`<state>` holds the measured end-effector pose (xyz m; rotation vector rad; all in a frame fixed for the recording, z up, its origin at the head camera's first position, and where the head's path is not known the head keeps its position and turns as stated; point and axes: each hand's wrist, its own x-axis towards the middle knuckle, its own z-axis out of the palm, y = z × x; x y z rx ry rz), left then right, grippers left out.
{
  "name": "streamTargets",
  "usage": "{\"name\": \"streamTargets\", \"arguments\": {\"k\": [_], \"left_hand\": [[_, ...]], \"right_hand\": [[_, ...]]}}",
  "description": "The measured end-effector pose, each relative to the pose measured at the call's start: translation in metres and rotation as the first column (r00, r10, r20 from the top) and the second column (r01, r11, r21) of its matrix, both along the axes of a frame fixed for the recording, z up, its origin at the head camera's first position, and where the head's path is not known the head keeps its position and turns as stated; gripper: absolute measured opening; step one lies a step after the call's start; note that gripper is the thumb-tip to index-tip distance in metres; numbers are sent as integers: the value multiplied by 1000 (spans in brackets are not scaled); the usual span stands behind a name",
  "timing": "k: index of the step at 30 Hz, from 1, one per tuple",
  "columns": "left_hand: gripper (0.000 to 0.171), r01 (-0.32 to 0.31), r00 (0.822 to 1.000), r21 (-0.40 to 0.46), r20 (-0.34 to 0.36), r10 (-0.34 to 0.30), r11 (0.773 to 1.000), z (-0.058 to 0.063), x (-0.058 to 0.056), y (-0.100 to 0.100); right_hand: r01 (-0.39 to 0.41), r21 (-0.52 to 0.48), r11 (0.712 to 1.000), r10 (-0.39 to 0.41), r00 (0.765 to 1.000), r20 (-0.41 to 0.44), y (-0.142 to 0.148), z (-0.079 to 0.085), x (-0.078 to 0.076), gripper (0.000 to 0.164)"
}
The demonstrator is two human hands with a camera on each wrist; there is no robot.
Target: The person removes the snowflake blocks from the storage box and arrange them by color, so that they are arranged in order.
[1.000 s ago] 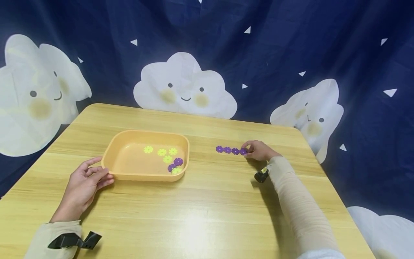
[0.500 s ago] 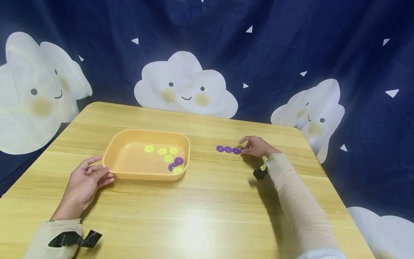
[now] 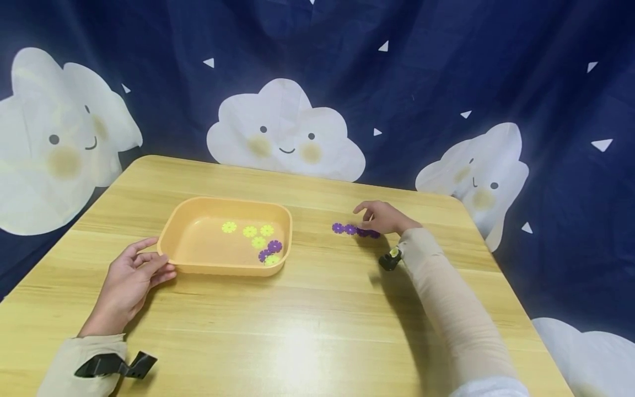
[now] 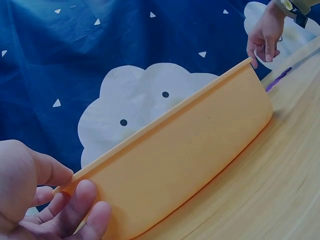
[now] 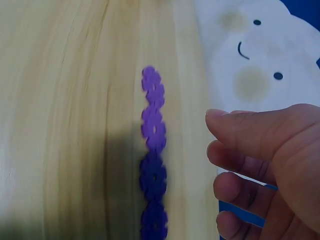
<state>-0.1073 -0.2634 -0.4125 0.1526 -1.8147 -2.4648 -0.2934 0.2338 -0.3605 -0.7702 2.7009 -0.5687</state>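
Note:
My left hand (image 3: 128, 286) pinches the near left corner of an orange plastic tray (image 3: 218, 269), thumb on top of the rim and fingers below it, as the left wrist view also shows. Several yellow flower-shaped snowflake discs (image 3: 249, 232) and a few purple discs (image 3: 274, 246) lie inside, mostly toward its right end. To the right of the tray, a row of purple snowflake discs (image 5: 153, 128) lies end to end on the table. Above that row hovers my right hand (image 3: 388, 217), fingers loosely bent and holding nothing; it partly covers the row in the head view.
The wooden table (image 3: 278, 336) carries the tray and the row of discs. Behind its far edge hangs a dark blue curtain (image 3: 416, 71) with white cloud faces. A black strap mount (image 3: 116, 366) sits on the left wrist.
My right hand has let go of the disc at the right end of the purple row, lifted, and shifted left above the row. The left hand stays on the tray.

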Motion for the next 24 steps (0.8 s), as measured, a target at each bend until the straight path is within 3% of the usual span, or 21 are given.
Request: {"name": "streamTargets", "arguments": {"k": [24], "left_hand": [[39,10,1000,32,-27,-9,999,-3,0,-1]], "right_hand": [[-139,-48,989,137,990,-39,-56,23,-2,35]]}}
